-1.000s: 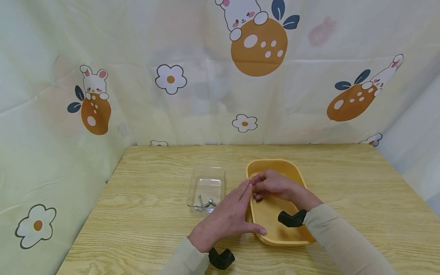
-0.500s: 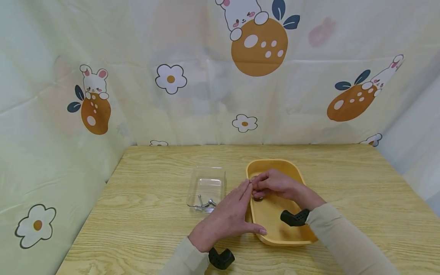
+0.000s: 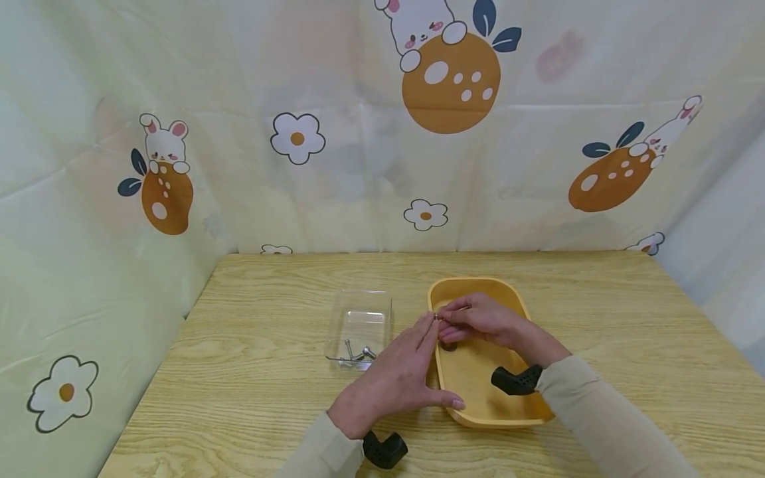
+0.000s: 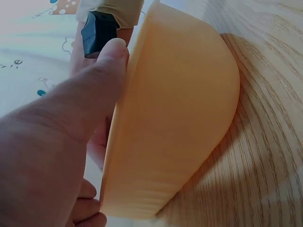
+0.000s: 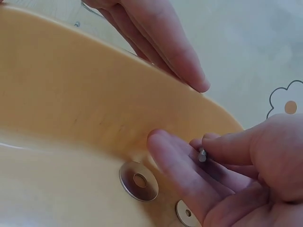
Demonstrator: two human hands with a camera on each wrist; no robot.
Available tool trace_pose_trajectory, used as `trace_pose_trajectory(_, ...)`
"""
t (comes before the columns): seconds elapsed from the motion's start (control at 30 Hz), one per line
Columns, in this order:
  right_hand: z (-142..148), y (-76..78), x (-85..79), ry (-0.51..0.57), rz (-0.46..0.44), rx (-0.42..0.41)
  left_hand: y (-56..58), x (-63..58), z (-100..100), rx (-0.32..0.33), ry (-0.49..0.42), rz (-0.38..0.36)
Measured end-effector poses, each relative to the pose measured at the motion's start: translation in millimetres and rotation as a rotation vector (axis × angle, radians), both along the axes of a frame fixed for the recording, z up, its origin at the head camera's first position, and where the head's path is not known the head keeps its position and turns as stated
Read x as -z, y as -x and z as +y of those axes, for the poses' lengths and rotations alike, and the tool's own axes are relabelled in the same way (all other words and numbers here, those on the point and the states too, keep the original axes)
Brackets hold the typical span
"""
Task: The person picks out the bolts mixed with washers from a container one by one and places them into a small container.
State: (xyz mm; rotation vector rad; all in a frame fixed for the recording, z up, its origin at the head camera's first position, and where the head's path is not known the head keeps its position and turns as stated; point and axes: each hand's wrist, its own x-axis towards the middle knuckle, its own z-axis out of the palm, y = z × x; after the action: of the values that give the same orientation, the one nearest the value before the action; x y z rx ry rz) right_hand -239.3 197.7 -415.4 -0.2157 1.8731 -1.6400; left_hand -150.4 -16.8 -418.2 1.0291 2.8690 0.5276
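Note:
Over the far left part of the orange tray [image 3: 475, 382], my right hand [image 3: 483, 318] pinches a small silvery metal piece [image 5: 202, 155] between thumb and fingers. Only one end of it shows, so its exact kind is hidden. Below those fingers, a large washer [image 5: 150, 185] leans near the tray's wall, with a smaller washer [image 5: 182, 215] partly covered by the hand. My left hand [image 3: 391, 378] rests along the tray's left rim with straight fingers; its thumb [image 4: 113, 49] lies over the edge.
Left of the tray stands a clear plastic box [image 3: 357, 300] with several metal bolts [image 3: 349, 348] at its near end. The wooden table [image 3: 251, 372] meets a patterned curtain [image 3: 358, 166] at the back.
My right wrist has shifted slightly to the right, and its fingers have changed position around the metal piece, which shows more at the fingertips. The left hand has stayed put.

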Motion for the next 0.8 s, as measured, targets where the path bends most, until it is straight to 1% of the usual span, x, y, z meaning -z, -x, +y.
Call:
trace_pose_trajectory(0.27,-0.3,-1.7,-1.7,-0.011,0.001,0.019,-0.5,0.3,0.6,-0.007,0.067,-0.001)
trace_pose_trajectory(0.37,0.1,-2.0,-1.3,-0.013,0.002,0.019,-0.8,0.6,1.2,-0.010,0.079,-0.005)
trace_pose_trajectory(0.6,1.2,-2.6,-1.2,0.004,-0.006,0.023,-1.6,1.1,1.9,-0.011,0.073,-0.014)
trace_pose_trajectory(0.8,2.0,-2.6,-3.5,0.028,-0.003,0.020,-0.9,2.2,-1.2,-0.022,0.064,0.008)
